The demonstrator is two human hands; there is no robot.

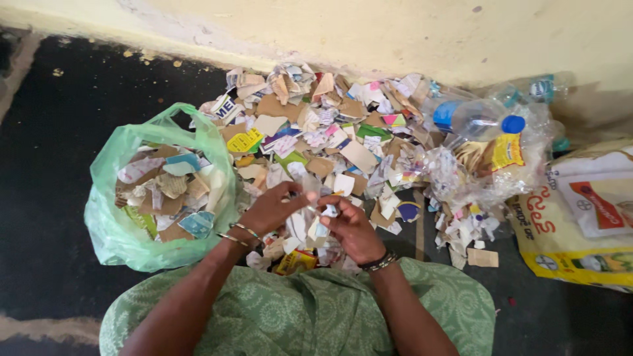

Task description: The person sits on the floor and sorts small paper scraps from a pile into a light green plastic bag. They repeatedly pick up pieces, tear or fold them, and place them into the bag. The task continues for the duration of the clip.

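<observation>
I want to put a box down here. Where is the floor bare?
Bare dark floor lies left of the green bag, up to the wall. Ahead of both hands, the paper scraps, bottles and sack crowd it.

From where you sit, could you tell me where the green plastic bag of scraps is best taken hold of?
Grip the green plastic bag by the loop handle standing up at its far rim, coming from above. Its mouth gapes open and it is full of paper scraps, so lifting by the side wall would likely tip them out.

Small paper scrap [328,211] pinched between left hand [271,209] and right hand [353,227]; scrap pile [343,142] and green bag [155,191] seen on floor [59,165].
</observation>
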